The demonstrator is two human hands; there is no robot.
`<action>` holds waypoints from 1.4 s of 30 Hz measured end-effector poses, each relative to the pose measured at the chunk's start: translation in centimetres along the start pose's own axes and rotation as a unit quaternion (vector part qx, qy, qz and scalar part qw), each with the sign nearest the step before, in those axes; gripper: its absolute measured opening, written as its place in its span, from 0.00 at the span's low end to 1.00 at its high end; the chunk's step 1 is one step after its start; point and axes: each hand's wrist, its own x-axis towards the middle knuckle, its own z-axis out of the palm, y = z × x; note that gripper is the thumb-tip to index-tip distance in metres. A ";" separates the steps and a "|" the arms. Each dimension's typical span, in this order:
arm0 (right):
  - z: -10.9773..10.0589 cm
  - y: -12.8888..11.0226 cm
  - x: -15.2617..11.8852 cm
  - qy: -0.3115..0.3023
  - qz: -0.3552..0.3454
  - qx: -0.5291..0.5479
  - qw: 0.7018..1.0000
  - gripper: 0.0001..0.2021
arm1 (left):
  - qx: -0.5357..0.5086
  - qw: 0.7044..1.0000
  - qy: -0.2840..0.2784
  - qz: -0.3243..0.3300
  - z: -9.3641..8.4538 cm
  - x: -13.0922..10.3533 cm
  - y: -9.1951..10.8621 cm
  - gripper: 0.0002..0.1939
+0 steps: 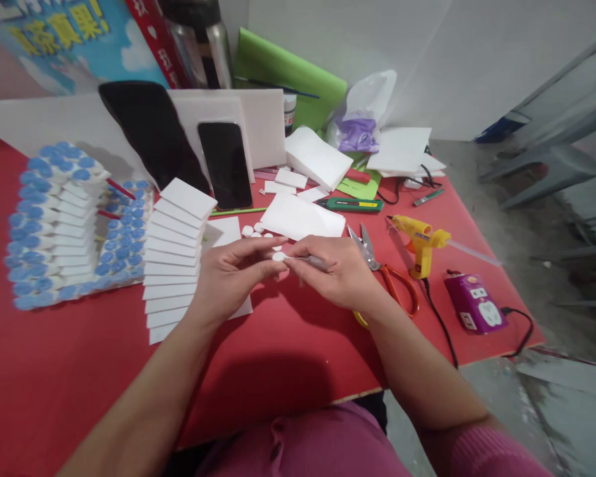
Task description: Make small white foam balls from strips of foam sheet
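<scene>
My left hand (233, 271) pinches a small white round piece (279, 256) between thumb and fingers, above the red table. My right hand (342, 271) is closed around a slim greyish tool (316, 262), whose tip is at the white piece; its exact kind is mostly hidden by the fingers. Just beyond my left fingers lie several similar white round pieces (248, 231). To the left stands a fanned row of white board strips (171, 279), like a curved stair. A white sheet (305, 217) lies past my hands.
Scissors (400, 288), a yellow glue gun (420, 242) and a purple power box (477, 305) lie to the right. A green utility knife (355, 204) is beyond. At left stands a blue-and-white stair-like model (34, 252); a phone (226, 165) leans behind.
</scene>
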 end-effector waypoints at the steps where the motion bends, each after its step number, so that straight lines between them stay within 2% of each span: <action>1: 0.1 0.0 0.0 0.001 0.003 0.007 1.000 0.08 | 0.012 1.000 0.002 0.019 0.0 0.0 -0.1 0.10; 5: 0.4 -0.3 -0.1 0.005 0.032 0.009 0.999 0.07 | 0.070 0.994 0.032 0.082 0.1 -0.2 -0.2 0.07; 8: 0.4 -0.4 -0.1 -0.001 0.073 0.027 0.997 0.06 | 0.110 0.990 0.057 0.073 0.1 -0.3 -0.3 0.05; 10: 0.3 -0.4 0.0 -0.015 0.131 0.104 0.986 0.08 | 0.115 0.990 0.067 0.054 0.0 -0.4 -0.3 0.05; 12: 0.0 -0.2 0.3 -0.036 0.217 0.248 0.944 0.15 | 0.098 0.993 0.057 0.032 -0.1 -0.3 -0.2 0.06; 14: -0.3 0.3 0.6 -0.072 0.299 0.398 0.864 0.23 | 0.082 0.996 0.034 0.013 -0.2 -0.1 -0.1 0.06; 16: -0.4 0.8 0.9 -0.117 0.346 0.491 0.791 0.27 | 0.089 0.996 0.016 0.003 -0.2 0.0 0.0 0.06; 18: -0.4 1.1 1.1 -0.159 0.355 0.529 0.754 0.27 | 0.107 0.994 0.012 0.002 -0.2 0.0 0.2 0.06; 20: -0.1 1.3 1.1 -0.177 0.352 0.540 0.744 0.24 | 0.109 0.994 0.010 0.002 -0.2 0.0 0.3 0.07; 23: 0.4 1.2 0.9 -0.156 0.345 0.536 0.754 0.18 | 0.092 0.996 -0.001 -0.001 -0.2 0.0 0.3 0.08; 26: 0.3 1.1 0.5 -0.140 0.328 0.506 0.785 0.18 | 0.076 0.997 -0.010 -0.009 -0.3 0.0 0.3 0.07; 29: 0.0 0.9 0.3 -0.132 0.300 0.452 0.830 0.17 | 0.068 0.997 -0.004 -0.018 -0.4 0.1 0.1 0.08; 34: -0.1 0.4 0.3 -0.092 0.258 0.297 0.915 0.19 | 0.041 0.998 0.009 -0.046 -0.3 0.1 0.1 0.11; 38: 0.7 0.2 0.2 -0.015 0.202 0.148 0.968 0.11 | 0.037 0.997 0.039 -0.058 -0.1 0.0 0.1 0.12; 42: 1.5 -0.2 0.1 0.059 0.167 0.052 0.983 0.06 | 0.022 0.996 0.057 -0.061 0.2 0.0 -0.1 0.14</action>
